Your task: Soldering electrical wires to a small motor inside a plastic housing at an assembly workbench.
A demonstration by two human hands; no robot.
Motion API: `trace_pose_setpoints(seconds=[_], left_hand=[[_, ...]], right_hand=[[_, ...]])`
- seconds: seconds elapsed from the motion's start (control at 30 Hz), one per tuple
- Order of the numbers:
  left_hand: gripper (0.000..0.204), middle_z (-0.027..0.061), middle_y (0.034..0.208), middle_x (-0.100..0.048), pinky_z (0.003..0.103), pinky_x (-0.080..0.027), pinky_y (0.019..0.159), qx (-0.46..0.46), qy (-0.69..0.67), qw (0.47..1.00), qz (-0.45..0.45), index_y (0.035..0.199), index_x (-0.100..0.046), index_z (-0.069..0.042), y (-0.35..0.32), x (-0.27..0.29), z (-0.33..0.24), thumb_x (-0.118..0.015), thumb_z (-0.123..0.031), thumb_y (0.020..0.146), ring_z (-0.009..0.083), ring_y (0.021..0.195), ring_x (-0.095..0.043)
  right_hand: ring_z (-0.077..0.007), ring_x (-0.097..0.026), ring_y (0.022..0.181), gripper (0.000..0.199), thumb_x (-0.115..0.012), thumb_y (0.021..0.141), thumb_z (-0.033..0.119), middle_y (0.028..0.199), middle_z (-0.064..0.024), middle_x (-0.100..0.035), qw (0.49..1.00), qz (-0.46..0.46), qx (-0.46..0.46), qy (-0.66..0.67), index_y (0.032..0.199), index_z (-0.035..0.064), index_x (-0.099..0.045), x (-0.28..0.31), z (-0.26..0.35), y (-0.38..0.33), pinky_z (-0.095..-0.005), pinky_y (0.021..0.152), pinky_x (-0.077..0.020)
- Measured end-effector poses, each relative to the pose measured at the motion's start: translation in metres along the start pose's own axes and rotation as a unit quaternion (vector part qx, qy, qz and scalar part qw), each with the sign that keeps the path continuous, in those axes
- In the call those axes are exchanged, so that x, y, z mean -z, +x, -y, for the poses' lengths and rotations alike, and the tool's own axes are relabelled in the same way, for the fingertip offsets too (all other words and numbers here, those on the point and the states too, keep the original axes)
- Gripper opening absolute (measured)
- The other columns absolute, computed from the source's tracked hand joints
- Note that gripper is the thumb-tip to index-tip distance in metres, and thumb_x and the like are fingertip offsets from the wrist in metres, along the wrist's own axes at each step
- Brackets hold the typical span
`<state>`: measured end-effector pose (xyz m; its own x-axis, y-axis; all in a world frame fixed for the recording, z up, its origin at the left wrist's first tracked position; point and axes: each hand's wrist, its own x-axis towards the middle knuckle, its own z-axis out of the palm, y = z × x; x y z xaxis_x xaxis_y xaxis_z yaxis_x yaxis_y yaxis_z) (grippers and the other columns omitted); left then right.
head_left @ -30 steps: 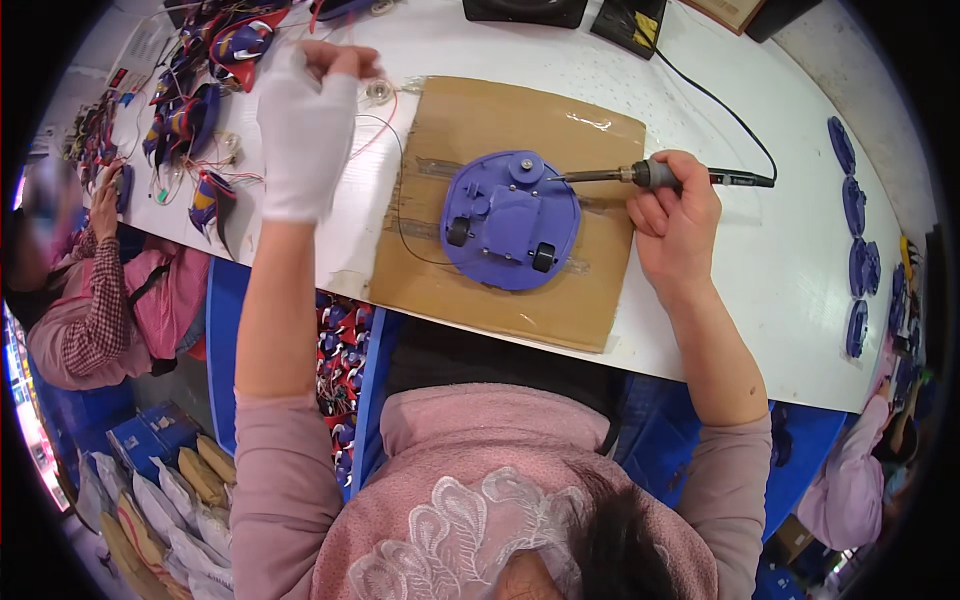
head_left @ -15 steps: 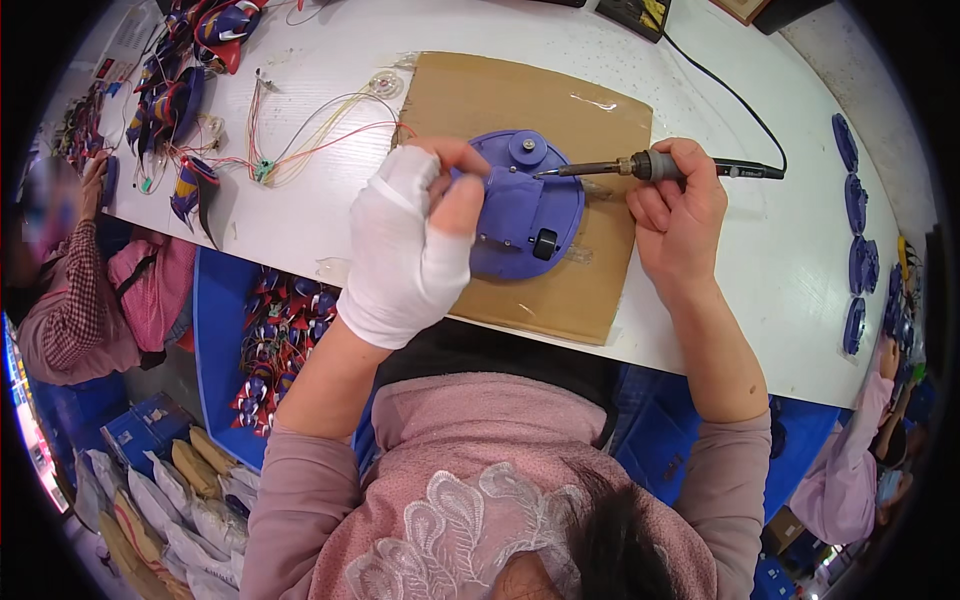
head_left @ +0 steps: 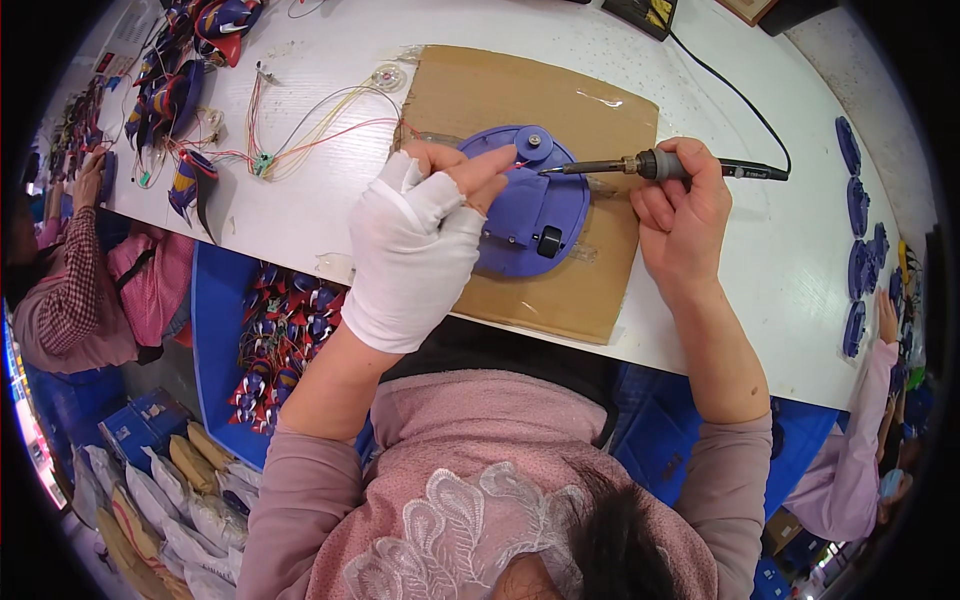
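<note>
My right hand [head_left: 688, 215] grips a soldering iron [head_left: 728, 168] by its grey and black handle. The iron's tip points left and meets the upper middle of a round purple plastic base [head_left: 515, 215], or hovers just above it. This base lies on a cardboard sheet [head_left: 570, 310] and carries a round post and a small black wheel [head_left: 549, 241]. My left hand [head_left: 415, 250], in a white glove with bare fingertips, reaches over the base's left side. Its fingers are closed on a thin red wire [head_left: 375, 122] close to the iron's tip; the exact pinch is partly hidden.
Wires lead left to a small green circuit board [head_left: 263, 164] and a clear round part [head_left: 388, 77]. Colourful plastic shells [head_left: 190, 185] pile at the left. Purple bases [head_left: 856, 205] line the right edge. The iron's cord [head_left: 735, 95] runs to the back. Co-workers sit at both sides.
My left fingers have moved right and stretched forward over the base, toward the iron's tip. My right hand and the iron have shifted only slightly right.
</note>
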<state>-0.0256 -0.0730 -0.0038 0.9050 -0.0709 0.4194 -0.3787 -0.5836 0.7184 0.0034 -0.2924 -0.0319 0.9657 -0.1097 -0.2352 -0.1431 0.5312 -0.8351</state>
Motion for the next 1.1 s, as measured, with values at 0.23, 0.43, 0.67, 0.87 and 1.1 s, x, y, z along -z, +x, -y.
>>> trace_pose_setpoints(seconds=[0.23,0.43,0.67,0.87,1.1], left_hand=[[0.020,0.0072,0.071,-0.052,0.030,-0.042,0.055,-0.014,-0.006,1.000,0.002,0.090,-0.069,-0.006,-0.002,-0.005,0.005,-0.070,0.001,0.072,0.0209,0.062,-0.052],[0.019,0.0057,0.070,-0.054,0.031,-0.044,0.055,-0.051,0.034,0.997,-0.048,0.083,-0.069,-0.007,-0.004,-0.013,0.009,-0.072,0.001,0.067,0.0206,0.063,-0.054],[0.018,0.0044,0.070,-0.056,0.031,-0.046,0.055,-0.076,0.030,0.993,-0.079,0.075,-0.067,-0.010,-0.004,-0.021,0.013,-0.075,0.000,0.062,0.0202,0.062,-0.055],[0.017,0.0047,0.071,-0.057,0.030,-0.046,0.054,-0.067,0.022,0.994,-0.088,0.073,-0.066,-0.009,-0.005,-0.023,0.016,-0.076,-0.001,0.062,0.0200,0.062,-0.055],[0.017,0.0052,0.071,-0.057,0.030,-0.045,0.053,-0.066,0.025,0.994,-0.080,0.073,-0.066,-0.009,-0.006,-0.023,0.018,-0.076,-0.002,0.062,0.0199,0.062,-0.055]], right_hand=[[-0.0053,-0.022,0.040,0.020,-0.046,0.092,0.023,0.059,0.0017,-0.043,1.000,-0.003,-0.007,0.009,0.085,0.0057,-0.053,0.001,0.001,0.000,-0.0220,0.040,-0.0193],[-0.0051,-0.022,0.040,0.019,-0.047,0.092,0.023,0.059,0.0015,-0.045,1.000,-0.005,-0.006,0.013,0.085,0.0057,-0.053,0.001,0.001,0.000,-0.0219,0.040,-0.0191],[-0.0049,-0.022,0.039,0.018,-0.047,0.091,0.022,0.059,0.0012,-0.047,1.000,-0.003,-0.004,0.016,0.086,0.0057,-0.054,0.002,0.000,0.001,-0.0219,0.039,-0.0189],[-0.0049,-0.022,0.039,0.017,-0.046,0.091,0.020,0.059,0.0008,-0.048,1.000,-0.008,-0.007,0.018,0.087,0.0059,-0.054,0.002,0.001,0.001,-0.0220,0.039,-0.0190],[-0.0050,-0.023,0.039,0.016,-0.047,0.091,0.019,0.061,0.0000,-0.049,1.000,-0.007,-0.007,0.016,0.086,0.0060,-0.054,0.001,0.001,0.000,-0.0219,0.039,-0.0192]])
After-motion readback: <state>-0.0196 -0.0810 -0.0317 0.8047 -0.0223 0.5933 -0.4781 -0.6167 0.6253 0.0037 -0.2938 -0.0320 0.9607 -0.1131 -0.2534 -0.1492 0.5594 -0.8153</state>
